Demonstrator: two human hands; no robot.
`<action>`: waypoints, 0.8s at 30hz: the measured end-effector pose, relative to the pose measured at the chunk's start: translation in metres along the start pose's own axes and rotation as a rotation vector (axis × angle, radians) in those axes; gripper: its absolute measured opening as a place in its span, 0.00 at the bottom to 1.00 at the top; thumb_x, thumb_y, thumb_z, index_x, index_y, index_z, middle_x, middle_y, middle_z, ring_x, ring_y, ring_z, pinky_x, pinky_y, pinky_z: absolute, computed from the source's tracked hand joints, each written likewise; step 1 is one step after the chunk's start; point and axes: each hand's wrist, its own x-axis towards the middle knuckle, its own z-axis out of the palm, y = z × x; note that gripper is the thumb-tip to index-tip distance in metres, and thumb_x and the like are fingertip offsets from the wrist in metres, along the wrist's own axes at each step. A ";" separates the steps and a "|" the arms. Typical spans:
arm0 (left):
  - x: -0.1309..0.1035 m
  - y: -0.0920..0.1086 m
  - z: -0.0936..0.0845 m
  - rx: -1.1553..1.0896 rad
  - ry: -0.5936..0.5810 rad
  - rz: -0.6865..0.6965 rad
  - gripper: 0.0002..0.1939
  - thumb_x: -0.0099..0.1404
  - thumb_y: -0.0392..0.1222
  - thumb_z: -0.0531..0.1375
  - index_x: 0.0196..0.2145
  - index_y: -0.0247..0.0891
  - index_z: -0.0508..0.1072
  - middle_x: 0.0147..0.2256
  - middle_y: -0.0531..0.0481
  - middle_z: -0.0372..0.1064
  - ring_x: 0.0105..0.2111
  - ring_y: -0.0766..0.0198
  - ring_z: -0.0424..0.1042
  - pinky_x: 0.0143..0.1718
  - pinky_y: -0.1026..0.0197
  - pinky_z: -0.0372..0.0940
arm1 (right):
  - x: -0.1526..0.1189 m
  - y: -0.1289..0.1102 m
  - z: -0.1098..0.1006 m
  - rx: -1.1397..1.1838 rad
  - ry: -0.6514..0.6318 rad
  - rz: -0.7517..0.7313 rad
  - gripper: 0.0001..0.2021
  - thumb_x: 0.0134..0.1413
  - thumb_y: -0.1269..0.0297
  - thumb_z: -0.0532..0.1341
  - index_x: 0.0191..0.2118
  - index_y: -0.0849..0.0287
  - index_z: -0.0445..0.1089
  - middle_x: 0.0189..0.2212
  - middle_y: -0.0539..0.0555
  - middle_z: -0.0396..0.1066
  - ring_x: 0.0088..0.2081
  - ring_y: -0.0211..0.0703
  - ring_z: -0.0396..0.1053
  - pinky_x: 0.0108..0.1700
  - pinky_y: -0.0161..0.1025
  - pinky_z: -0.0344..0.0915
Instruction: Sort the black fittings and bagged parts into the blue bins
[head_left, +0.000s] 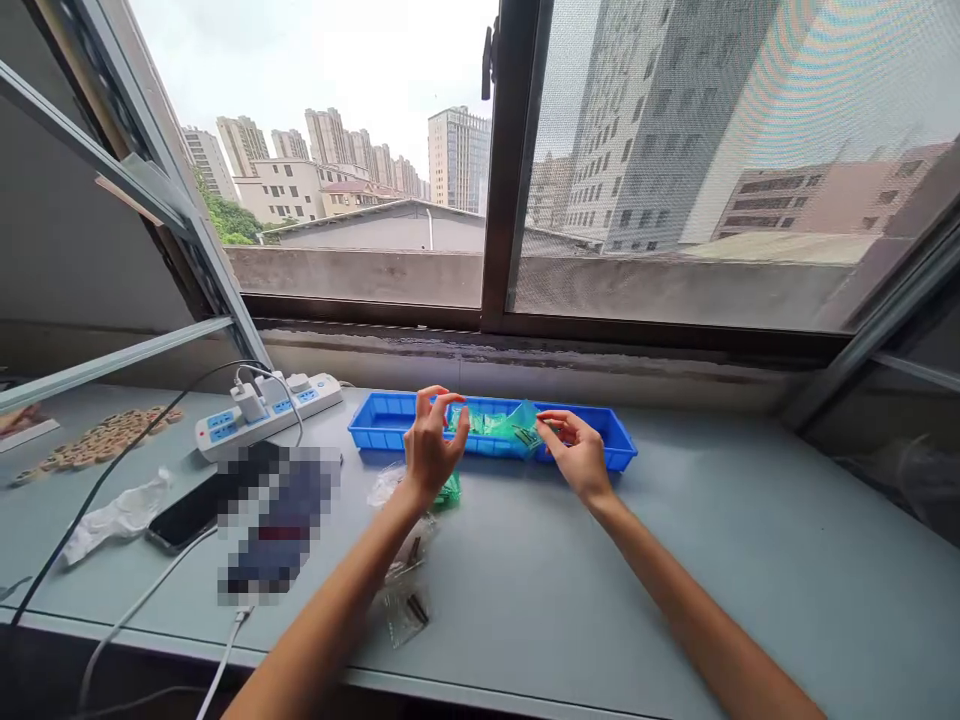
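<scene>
Over the middle of a long, shallow blue plastic tray (616, 445), a thin, see-through green plastic bag (523, 424) looks crinkled, with small dark marks showing on its lower part, its right edge pinched by the right hand (583, 455). Just left of it, the left hand (430, 445) is raised with thumb and fingers curved wide apart, near flat green packets (486, 424) in the tray. Nearer the viewer, small clear plastic packets (407, 612) with dark slim pieces lie on the grey-blue tabletop (540, 590).
</scene>
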 end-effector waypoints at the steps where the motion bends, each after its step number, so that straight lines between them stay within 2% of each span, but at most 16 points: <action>1: 0.001 0.000 -0.001 -0.005 0.014 -0.019 0.07 0.62 0.40 0.55 0.35 0.37 0.70 0.39 0.47 0.62 0.22 0.74 0.62 0.15 0.73 0.53 | 0.001 0.002 -0.001 0.019 0.014 0.031 0.17 0.40 0.50 0.63 0.31 0.60 0.72 0.23 0.52 0.71 0.19 0.38 0.65 0.19 0.36 0.65; 5: 0.004 0.000 -0.004 -0.033 0.051 -0.076 0.06 0.61 0.38 0.54 0.35 0.37 0.68 0.39 0.48 0.62 0.22 0.74 0.61 0.16 0.72 0.54 | 0.003 0.004 0.002 0.093 0.040 0.082 0.20 0.41 0.48 0.62 0.35 0.60 0.73 0.26 0.53 0.72 0.21 0.41 0.69 0.21 0.39 0.69; 8: 0.004 -0.002 -0.006 -0.035 0.059 -0.090 0.06 0.60 0.37 0.54 0.35 0.37 0.68 0.38 0.48 0.62 0.22 0.74 0.62 0.17 0.71 0.55 | 0.003 0.004 0.008 0.035 -0.034 0.001 0.21 0.44 0.48 0.60 0.37 0.60 0.74 0.30 0.55 0.73 0.24 0.43 0.71 0.23 0.41 0.70; 12: 0.004 -0.005 -0.008 -0.028 0.053 -0.094 0.06 0.59 0.36 0.53 0.36 0.37 0.67 0.38 0.48 0.62 0.22 0.73 0.62 0.18 0.70 0.56 | 0.006 0.003 0.018 -0.252 -0.081 -0.205 0.18 0.52 0.52 0.55 0.36 0.59 0.75 0.32 0.56 0.74 0.26 0.43 0.70 0.28 0.42 0.68; 15: 0.005 -0.006 -0.009 -0.040 0.053 -0.097 0.06 0.59 0.36 0.53 0.36 0.38 0.67 0.37 0.49 0.62 0.22 0.73 0.62 0.19 0.69 0.57 | 0.009 0.003 0.024 -0.450 -0.058 -0.262 0.16 0.55 0.57 0.53 0.38 0.57 0.75 0.35 0.56 0.75 0.29 0.44 0.71 0.31 0.41 0.67; 18: 0.007 -0.006 -0.011 -0.040 0.063 -0.090 0.06 0.59 0.36 0.53 0.35 0.38 0.66 0.37 0.49 0.62 0.22 0.72 0.62 0.20 0.69 0.58 | 0.012 0.003 0.027 -0.654 -0.115 -0.367 0.13 0.55 0.61 0.55 0.37 0.56 0.76 0.34 0.56 0.76 0.37 0.48 0.71 0.37 0.42 0.66; 21: 0.008 -0.006 -0.013 -0.041 0.073 -0.087 0.05 0.59 0.36 0.53 0.35 0.38 0.66 0.38 0.48 0.62 0.22 0.72 0.62 0.20 0.68 0.59 | 0.012 0.002 0.027 -0.846 -0.192 -0.438 0.11 0.55 0.63 0.56 0.32 0.54 0.76 0.30 0.54 0.76 0.36 0.48 0.71 0.39 0.44 0.63; 24: 0.008 -0.006 -0.014 -0.048 0.073 -0.079 0.06 0.59 0.36 0.52 0.35 0.38 0.66 0.38 0.48 0.62 0.22 0.72 0.62 0.20 0.68 0.58 | 0.010 -0.001 0.026 -0.967 -0.165 -0.466 0.12 0.56 0.62 0.56 0.28 0.56 0.76 0.31 0.55 0.75 0.35 0.47 0.70 0.41 0.44 0.61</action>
